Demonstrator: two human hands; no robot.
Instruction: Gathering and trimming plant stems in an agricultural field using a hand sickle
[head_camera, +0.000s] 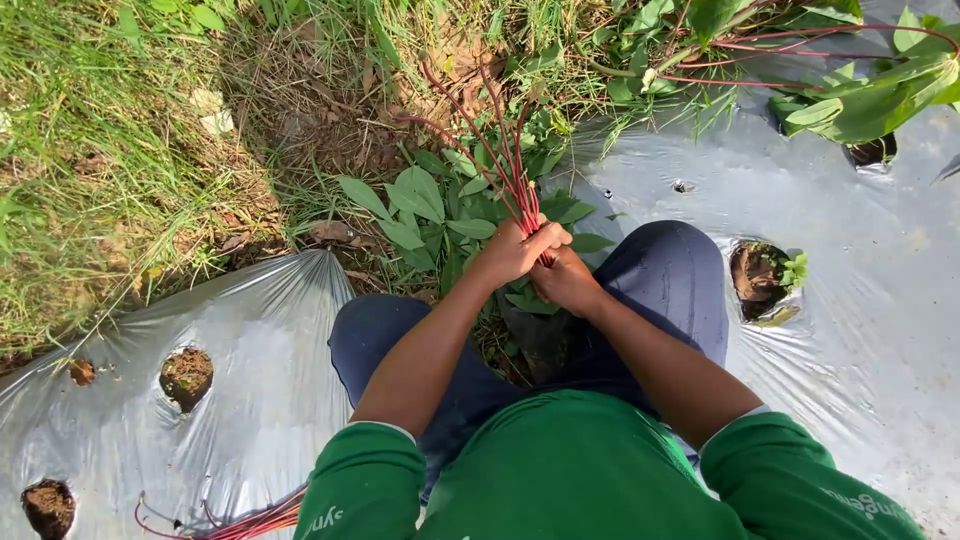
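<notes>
A bundle of red stems (512, 175) stands upright between a squatting person's knees, gathered just above the ground at the grassy edge of a silver plastic mulch sheet (260, 400). The left hand (515, 250) is clenched around the lower stems, and the right hand (565, 282) presses in just beneath it, fingers closed on the same bunch. Broad green leaves (420, 205) spread around the grip, hiding where the stems meet the soil.

Held this tightly, the thin stems could well snap or bruise if the two hands twist against each other, and leaves crowding the grip could tear away with any sharp tug.

More red stems (255, 520) lie loose on the sheet near its lower edge, beside the person's green sleeve (360, 480). Round planting holes (186, 376) punched in the plastic show dark soil; one at the right (765, 275) holds a small green seedling. Beyond the sheet's far edge lie dry straw, rough grass (90, 170) and another leafy, red-stemmed plant (860, 95) in the top right corner. Daylight glares off the wrinkled plastic.
</notes>
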